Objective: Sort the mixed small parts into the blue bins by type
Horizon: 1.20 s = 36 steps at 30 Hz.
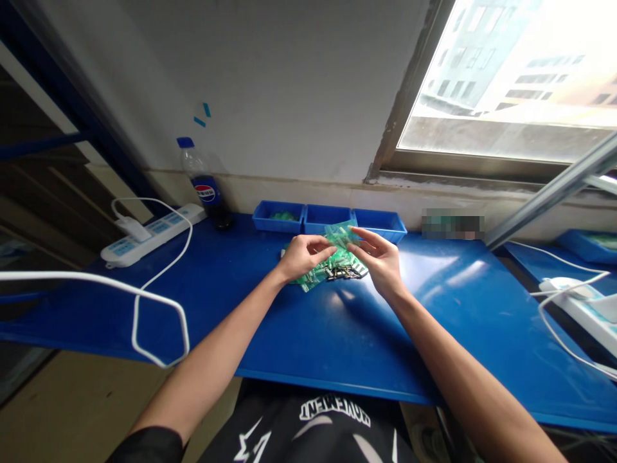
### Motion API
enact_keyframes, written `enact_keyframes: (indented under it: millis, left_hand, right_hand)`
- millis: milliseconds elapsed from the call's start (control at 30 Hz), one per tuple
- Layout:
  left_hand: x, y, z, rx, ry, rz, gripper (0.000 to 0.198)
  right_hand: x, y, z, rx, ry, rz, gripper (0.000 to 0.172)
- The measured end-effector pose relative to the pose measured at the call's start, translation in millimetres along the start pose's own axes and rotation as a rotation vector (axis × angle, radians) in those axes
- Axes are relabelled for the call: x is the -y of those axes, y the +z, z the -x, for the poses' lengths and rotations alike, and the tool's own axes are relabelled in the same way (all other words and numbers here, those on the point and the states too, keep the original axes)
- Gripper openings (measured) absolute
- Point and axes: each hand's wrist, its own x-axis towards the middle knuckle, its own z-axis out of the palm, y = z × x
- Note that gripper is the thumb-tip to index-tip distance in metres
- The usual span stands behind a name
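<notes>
From the head view, you've got both hands at work, straight ahead at twelve o'clock — a green packet [340, 234] is up between them, just above the blue surface [308, 341]. Your left hand [307, 256] has its grip pinched on the near edge at the packet's eight o'clock; your right hand [378, 258] has thumb and fingertips closed on the edge at three. Below, at six o'clock, lies the pile of green packets and dark metal pieces [315, 276]. Blue bins [278, 226] line up beyond, around twelve. It looks light, limp and slick — so pinch the edges, lightly but firmly; the thin film could probably crease or slip.
</notes>
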Motion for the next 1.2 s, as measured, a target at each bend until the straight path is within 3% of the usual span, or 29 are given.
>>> enact_keyframes:
  millis: [267, 367, 467, 533, 633, 733, 900, 1200]
  left_hand:
    - [-2, -3.7, -2, 0.066, -0.055, 0.166, 0.033]
    - [-1, -5.8, -4, 0.023, -0.059, 0.197, 0.034]
    - [4, -9.9, -8, -0.125, -0.099, 0.254, 0.032]
    - [10, -14.7, -11, -0.268, -0.128, 0.3, 0.031]
    - [19, -24.3, -17, -0.494, -0.138, 0.362, 0.03]
    - [25, -33.0, -20, -0.59, -0.207, 0.411, 0.032]
    - [22, -34.4, -18, -0.508, -0.333, 0.429, 0.033]
    - [17, -18.2, -13, -0.349, -0.191, 0.281, 0.026]
  right_hand:
    - [-3, 2, 1, 0.042, -0.001, -0.003, 0.048]
    - [-7, 1, 0, 0.016, -0.023, 0.04, 0.043]
    - [-12, -6, -2, -0.04, -0.119, 0.324, 0.025]
    - [-17, -11, -3, -0.037, -0.197, 0.552, 0.023]
    - [-22, -15, -3, 0.05, -0.278, 0.749, 0.022]
    - [-27, -15, -2, 0.117, -0.29, 0.832, 0.023]
    - [-30, -13, -1, 0.152, -0.294, 0.916, 0.028]
    - [-34, -16, -1, 0.185, -0.312, 1.026, 0.034]
